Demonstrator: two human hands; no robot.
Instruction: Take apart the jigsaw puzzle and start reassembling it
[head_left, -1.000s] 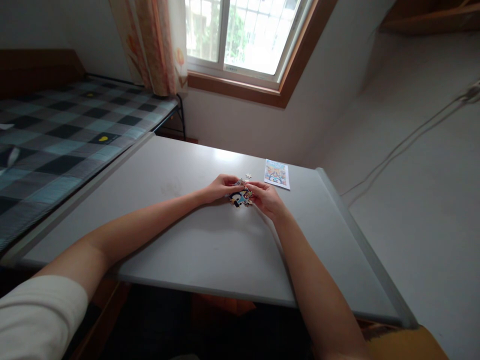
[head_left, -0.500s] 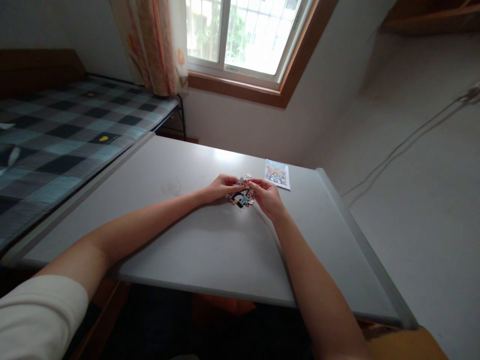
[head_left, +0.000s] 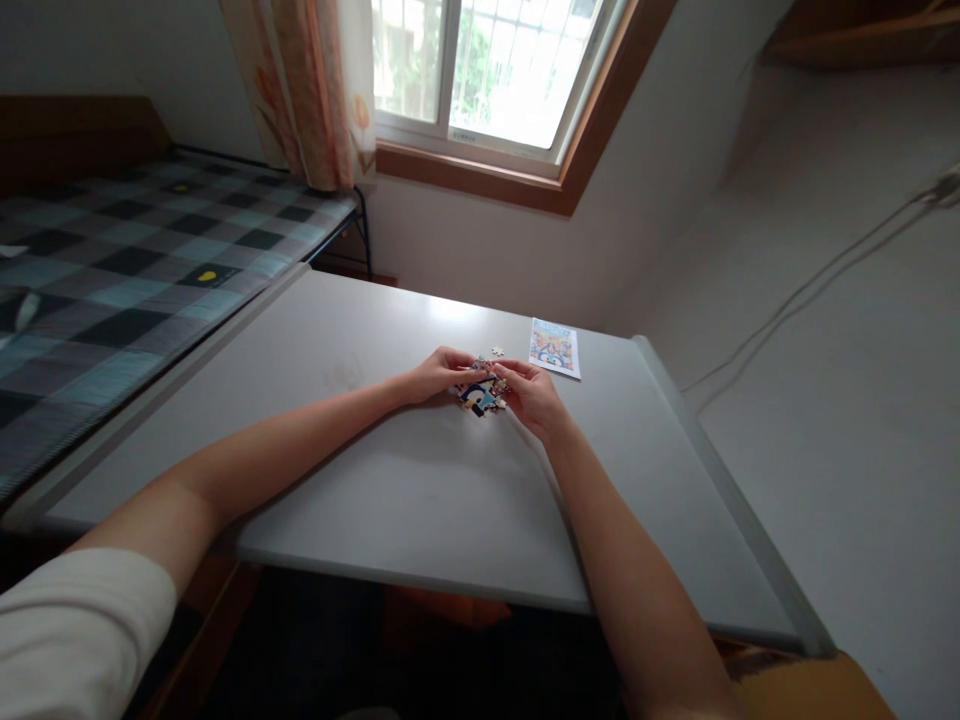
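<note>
Grey tabletop (head_left: 420,510), arms (head_left: 300,437) outstretched, left hand (head_left: 437,375) and right hand (head_left: 536,397) close, fingers (head_left: 513,370) pinching puzzle pieces (head_left: 482,398)

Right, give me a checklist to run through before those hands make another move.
1. Left hand at the puzzle section: ok, fingers at its left side.
2. Right hand at the section: ok, fingers at its right side.
3. Firm grip on the section: cannot tell, the fingers hide their contact.
4. Loose piece joined to the rest: not ok, it lies apart, just beyond the hands.
5. Printed sheet in sight: ok, picture side up on the table, beyond the right hand.
</note>
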